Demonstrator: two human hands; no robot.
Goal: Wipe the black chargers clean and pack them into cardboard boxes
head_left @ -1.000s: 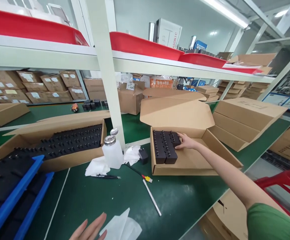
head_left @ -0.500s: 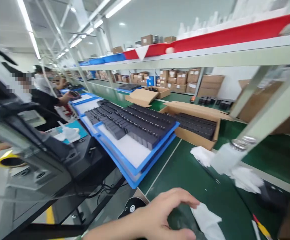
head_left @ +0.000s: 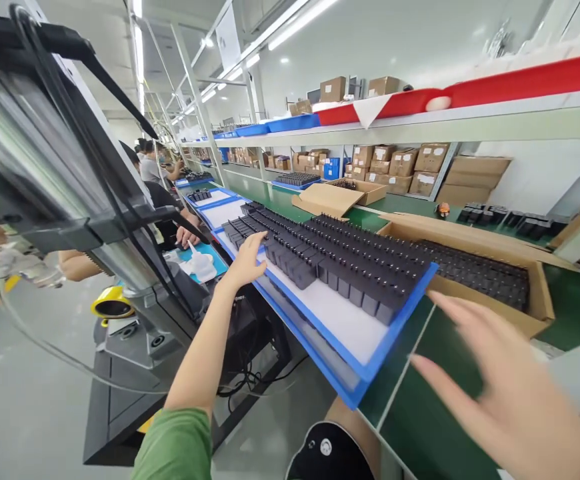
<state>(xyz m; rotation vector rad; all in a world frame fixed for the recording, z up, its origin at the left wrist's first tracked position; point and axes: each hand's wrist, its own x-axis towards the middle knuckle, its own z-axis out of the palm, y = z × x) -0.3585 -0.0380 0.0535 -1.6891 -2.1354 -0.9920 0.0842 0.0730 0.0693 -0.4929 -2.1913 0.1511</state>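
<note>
My left hand (head_left: 245, 265) reaches over the left side of a blue tray (head_left: 393, 337), thumb and fingers apart, close to a block of the black parts. Whether its fingertips touch them I cannot tell. Rows of small black box-shaped parts (head_left: 330, 253) with shiny pins on top fill much of the tray, and its white liner shows at the front. This tray rests on another blue tray. My right hand (head_left: 505, 380), slightly blurred, is held over the green tabletop beside the tray's right corner, fingers spread and nothing in it.
Right of the tray stands an open cardboard box (head_left: 543, 300) of similar black parts. At left a metal machine column (head_left: 85, 173) rises beside yellow tape (head_left: 113, 303) and a white bottle (head_left: 201, 263). A shelf (head_left: 420, 128) runs above; co-workers sit further along.
My left hand has moved from beside white tissue on the green tabletop to the tray's left side. My right hand has come into view at right. The view has shifted, showing more machine.
</note>
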